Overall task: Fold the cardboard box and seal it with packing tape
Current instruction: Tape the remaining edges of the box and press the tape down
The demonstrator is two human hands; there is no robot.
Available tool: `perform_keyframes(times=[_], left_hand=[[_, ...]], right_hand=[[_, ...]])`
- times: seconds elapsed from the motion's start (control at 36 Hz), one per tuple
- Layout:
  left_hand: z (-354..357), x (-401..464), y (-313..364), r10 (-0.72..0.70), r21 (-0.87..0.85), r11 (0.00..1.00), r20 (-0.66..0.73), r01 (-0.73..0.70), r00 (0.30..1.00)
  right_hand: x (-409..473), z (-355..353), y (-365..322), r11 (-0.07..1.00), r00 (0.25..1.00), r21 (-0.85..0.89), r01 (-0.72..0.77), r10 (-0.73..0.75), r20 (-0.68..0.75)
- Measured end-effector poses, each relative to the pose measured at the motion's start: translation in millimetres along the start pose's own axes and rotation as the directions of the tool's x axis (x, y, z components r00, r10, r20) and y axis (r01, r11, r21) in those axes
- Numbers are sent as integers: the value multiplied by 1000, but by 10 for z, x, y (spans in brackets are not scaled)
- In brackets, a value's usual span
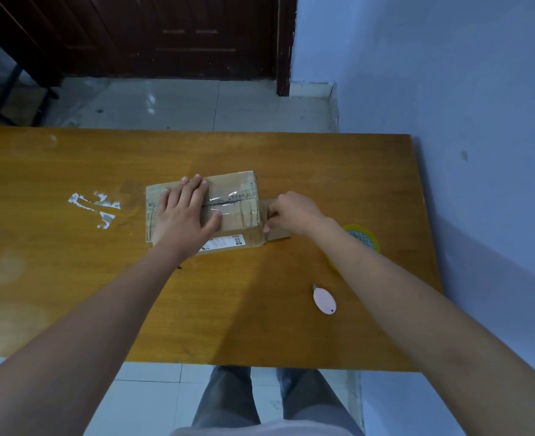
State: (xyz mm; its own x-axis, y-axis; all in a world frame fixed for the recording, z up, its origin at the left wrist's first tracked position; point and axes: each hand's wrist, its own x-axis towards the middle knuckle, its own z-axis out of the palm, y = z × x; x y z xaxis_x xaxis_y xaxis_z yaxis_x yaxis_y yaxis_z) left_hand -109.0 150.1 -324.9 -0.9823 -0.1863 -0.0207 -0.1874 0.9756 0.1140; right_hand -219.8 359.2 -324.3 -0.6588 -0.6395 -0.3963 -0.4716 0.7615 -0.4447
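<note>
Nearest me, a pink cutter (324, 299) lies unused on the table (71, 278); the packing tape (362, 239) roll sits beyond it, partly hidden behind my right forearm. Mid-table, the cardboard box (234, 212) rests with its top flaps closed and glossy tape across the seam. My left hand (182, 212) lies flat and spread on the top, gripping nothing. My right hand (291, 214) is curled at the box's right end, fingers (267, 228) touching an open end flap (277, 232); whether they pinch it, I cannot tell. Risk: easing the left hand's pressure could let the box slide, misaligning the flap.
</note>
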Motion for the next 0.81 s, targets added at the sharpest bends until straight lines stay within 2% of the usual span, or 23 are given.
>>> perform_keyframes(times=[0.19,0.31,0.39,0.47,0.61,0.69,0.75,0.81], left_hand=[[5,18,-1,-6,15,1000,18,6,1000],[-27,30,-7,1,-5,1000,51,-1,999],[-57,12,-18,8,-99,995,53,-3,999],[-153,43,-17,-38,-274,960,52,51,998],[-348,102,-106,-184,-406,906,-122,120,975],[-403,99,-261,-408,-574,778,-151,256,901],[-400,90,-392,-576,-696,601,-36,394,816],[-371,67,-509,-665,-729,421,157,540,730]], right_hand=[[135,-7,-42,993,994,47,-111,111,6],[37,77,47,941,968,235,-244,250,5],[-57,77,173,855,928,420,-306,367,-71],[-131,-12,165,847,932,450,-282,353,-81],[-114,-205,7,815,932,527,-241,345,-107],[-53,-273,-129,814,939,523,-252,337,-73],[2,-278,-228,780,932,564,-270,360,-51],[43,-270,-344,713,920,637,-293,391,-14]])
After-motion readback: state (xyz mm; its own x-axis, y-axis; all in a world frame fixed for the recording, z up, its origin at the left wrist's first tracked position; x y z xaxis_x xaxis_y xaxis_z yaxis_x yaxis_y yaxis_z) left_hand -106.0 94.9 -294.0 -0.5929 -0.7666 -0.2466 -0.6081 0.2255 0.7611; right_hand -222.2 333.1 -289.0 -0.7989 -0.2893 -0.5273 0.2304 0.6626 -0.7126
